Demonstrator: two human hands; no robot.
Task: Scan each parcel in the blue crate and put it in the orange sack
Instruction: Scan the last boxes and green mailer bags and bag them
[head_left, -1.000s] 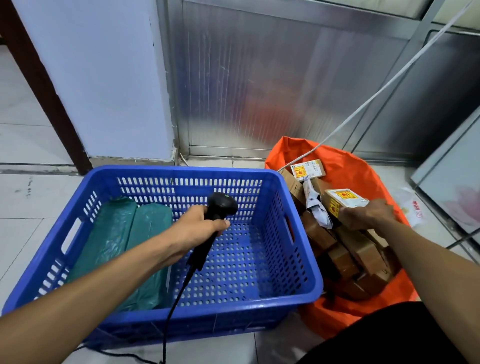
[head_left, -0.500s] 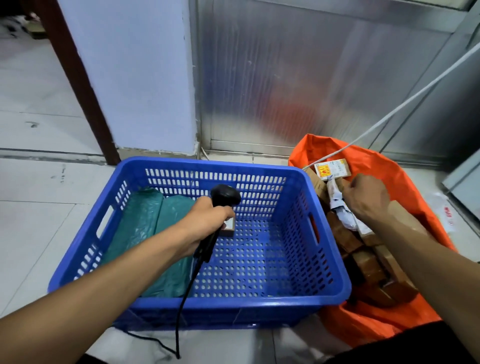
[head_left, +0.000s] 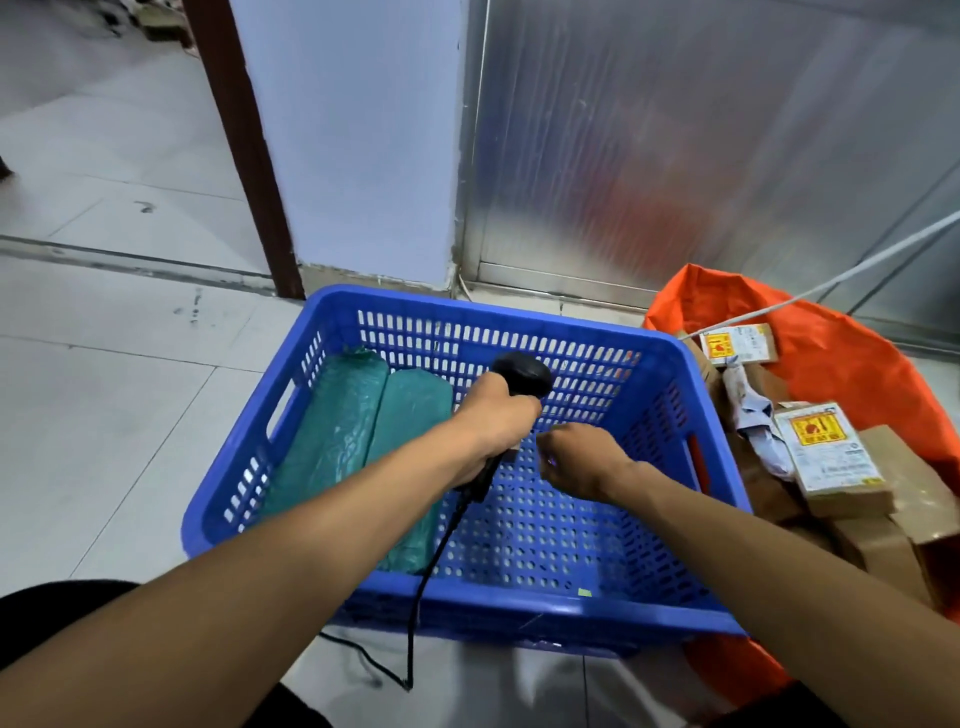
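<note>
The blue crate (head_left: 519, 610) stands on the floor in front of me. Two green bagged parcels (head_left: 363, 436) lie along its left side. My left hand (head_left: 493, 426) grips a black corded scanner (head_left: 524, 371) over the crate's middle. A small brown parcel (head_left: 513, 453) peeks out just under that hand, mostly hidden. My right hand (head_left: 576, 460) is inside the crate, fingers bent, its tips close to the small parcel, holding nothing I can see. The orange sack (head_left: 841, 358) lies open to the right, holding several brown boxes, one with a yellow-red label (head_left: 831, 462).
The scanner's black cable (head_left: 415, 613) hangs over the crate's near rim to the floor. A white cord (head_left: 857, 270) runs across the sack's top. A metal wall panel and a dark door frame (head_left: 244, 156) stand behind the crate. Tiled floor lies to the left.
My right hand has let go of the labelled box in the sack and moved left into the crate beside my left hand. The view has shifted left; the scanner stayed over the crate.
</note>
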